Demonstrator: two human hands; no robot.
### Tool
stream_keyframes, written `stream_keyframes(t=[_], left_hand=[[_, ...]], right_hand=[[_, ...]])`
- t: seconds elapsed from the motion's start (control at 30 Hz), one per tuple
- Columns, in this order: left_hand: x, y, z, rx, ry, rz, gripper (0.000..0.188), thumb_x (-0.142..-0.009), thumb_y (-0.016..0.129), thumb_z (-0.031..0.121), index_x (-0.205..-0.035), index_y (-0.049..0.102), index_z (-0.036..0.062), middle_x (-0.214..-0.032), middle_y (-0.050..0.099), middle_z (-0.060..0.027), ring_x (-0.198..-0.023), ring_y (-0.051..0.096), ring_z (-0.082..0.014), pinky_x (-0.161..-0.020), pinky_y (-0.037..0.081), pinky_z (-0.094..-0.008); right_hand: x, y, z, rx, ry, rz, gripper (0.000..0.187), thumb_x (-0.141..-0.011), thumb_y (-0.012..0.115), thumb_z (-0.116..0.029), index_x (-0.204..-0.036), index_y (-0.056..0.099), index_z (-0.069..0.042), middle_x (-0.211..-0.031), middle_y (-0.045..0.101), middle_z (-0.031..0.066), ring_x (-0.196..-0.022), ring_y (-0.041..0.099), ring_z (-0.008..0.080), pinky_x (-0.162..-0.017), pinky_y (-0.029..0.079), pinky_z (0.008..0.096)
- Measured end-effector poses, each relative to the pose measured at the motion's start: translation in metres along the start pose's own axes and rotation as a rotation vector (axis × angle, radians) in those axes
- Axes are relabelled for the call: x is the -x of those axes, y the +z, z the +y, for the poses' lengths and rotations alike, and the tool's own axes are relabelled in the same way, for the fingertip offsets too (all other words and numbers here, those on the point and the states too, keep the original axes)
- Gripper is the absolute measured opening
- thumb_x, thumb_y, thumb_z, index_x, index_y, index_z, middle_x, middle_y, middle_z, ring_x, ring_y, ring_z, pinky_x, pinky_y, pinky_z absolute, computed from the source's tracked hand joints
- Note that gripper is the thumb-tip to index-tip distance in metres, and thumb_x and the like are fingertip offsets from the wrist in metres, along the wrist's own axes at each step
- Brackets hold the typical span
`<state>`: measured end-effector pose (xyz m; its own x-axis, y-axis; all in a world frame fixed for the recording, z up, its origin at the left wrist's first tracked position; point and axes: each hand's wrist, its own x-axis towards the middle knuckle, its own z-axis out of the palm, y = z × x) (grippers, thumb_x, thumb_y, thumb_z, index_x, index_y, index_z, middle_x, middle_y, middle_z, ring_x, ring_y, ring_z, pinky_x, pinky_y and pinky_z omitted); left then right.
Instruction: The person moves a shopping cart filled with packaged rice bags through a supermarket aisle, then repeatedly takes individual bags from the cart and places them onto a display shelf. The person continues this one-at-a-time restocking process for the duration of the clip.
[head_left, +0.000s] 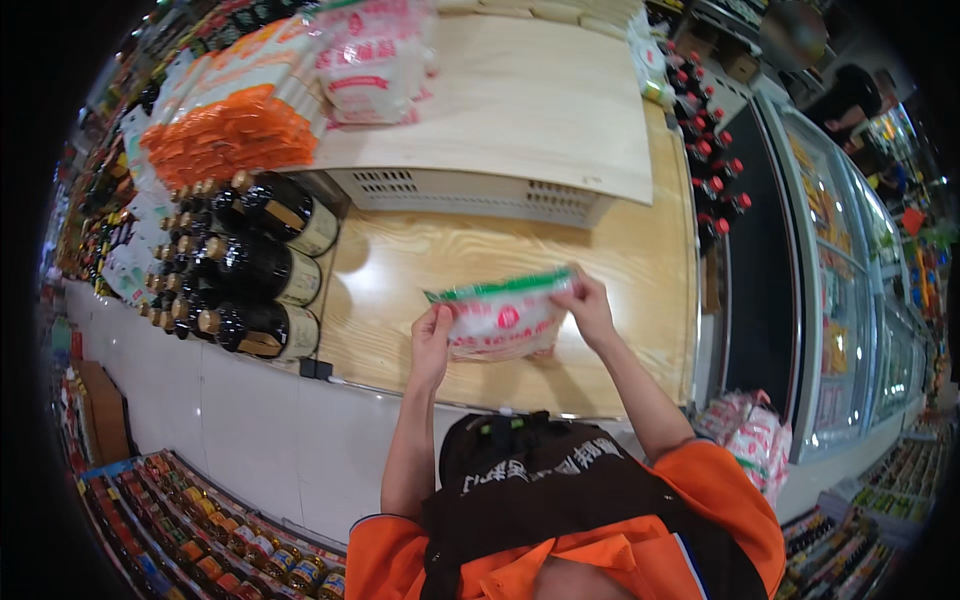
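Note:
Between my two hands is a clear plastic bag of white contents, printed pink with a green strip along its top. My left hand grips its left end, thumb on top. At the upper right corner, my right hand pinches the green edge. The bag is held over the front part of a light wooden display table; whether it touches the wood I cannot tell. Similar pink-printed bags are stacked at the far left of a raised pale board.
Dark bottles with gold caps fill the table's left side. Orange-and-white packets are piled behind them. Red-capped bottles line the right edge, beside a glass-fronted cooler. More pink-printed bags sit low at right. A person stands far right.

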<state>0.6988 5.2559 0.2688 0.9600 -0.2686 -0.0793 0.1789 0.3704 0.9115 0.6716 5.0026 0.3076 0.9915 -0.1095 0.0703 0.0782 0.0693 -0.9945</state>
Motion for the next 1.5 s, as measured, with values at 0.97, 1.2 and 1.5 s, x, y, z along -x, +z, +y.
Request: stream_keyframes(t=[0.97,1.2,1.5], left_hand=[[-0.269,-0.017,0.147,-1.288,0.778,0.617,0.121,-0.059,0.076,0.051,-0.143,-0.001,0.0124,-0.145,-0.007,-0.0259,-0.133,-0.005,-0.0466,-0.101,0.001,-0.0635],[-0.282,-0.027,0.126,-1.295,0.837,0.750,0.122,-0.057,0.074,0.057,-0.143,0.000,0.0152,-0.144,-0.004,-0.0254,-0.130,-0.006,-0.0512,-0.098,-0.001,-0.0691],[-0.270,-0.027,0.122,-1.273,0.766,0.634,0.120,-0.059,0.073,0.058,-0.143,0.000,0.0119,-0.146,-0.006,-0.0225,-0.131,-0.007,-0.0508,-0.100,-0.003,-0.0671]], right_hand=[[-0.375,0.198,-0.114,0.228,-0.626,0.246,0.063,-0.073,0.073,-0.031,-0.120,0.046,0.001,-0.110,0.057,0.0169,-0.100,0.054,0.0287,-0.084,0.043,0.0360],[-0.357,0.210,-0.105,0.889,-0.847,0.504,0.085,-0.076,0.059,-0.054,-0.141,0.021,-0.015,-0.142,0.020,0.0201,-0.131,0.018,0.0391,-0.101,0.021,0.0551],[-0.265,0.158,-0.096,0.769,-0.886,0.412,0.073,-0.084,0.057,-0.036,-0.141,0.020,-0.009,-0.142,0.022,0.0208,-0.131,0.021,0.0396,-0.105,0.018,0.0490]])
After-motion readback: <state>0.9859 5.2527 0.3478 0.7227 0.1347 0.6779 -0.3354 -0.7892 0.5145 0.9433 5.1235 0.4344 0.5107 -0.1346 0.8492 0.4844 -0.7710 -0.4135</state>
